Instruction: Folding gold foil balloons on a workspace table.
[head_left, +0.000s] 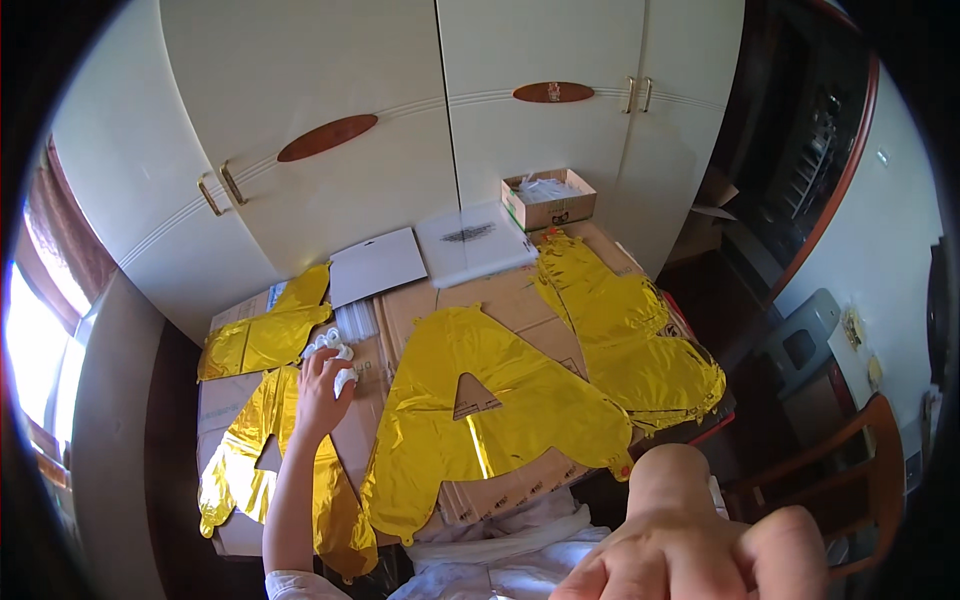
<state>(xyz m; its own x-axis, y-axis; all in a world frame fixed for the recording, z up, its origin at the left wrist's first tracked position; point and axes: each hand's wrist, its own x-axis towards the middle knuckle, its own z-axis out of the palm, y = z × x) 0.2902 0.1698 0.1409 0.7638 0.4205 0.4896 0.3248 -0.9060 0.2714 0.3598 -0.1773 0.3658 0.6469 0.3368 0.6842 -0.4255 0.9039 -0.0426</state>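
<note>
A single head-worn fisheye view looks steeply down from above the near edge of the table [240, 535], facing the white cupboards [400, 110] behind its far edge; the right hand [690, 545] looms very close at the lower edge.

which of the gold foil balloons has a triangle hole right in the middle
The large letter-shaped balloon at the centre of the table; the others sit off to the left and right.

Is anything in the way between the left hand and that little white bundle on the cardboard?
Nothing visible: the left hand already touches the white bundle, fingers curled at it, between the gold foil balloons.
</note>
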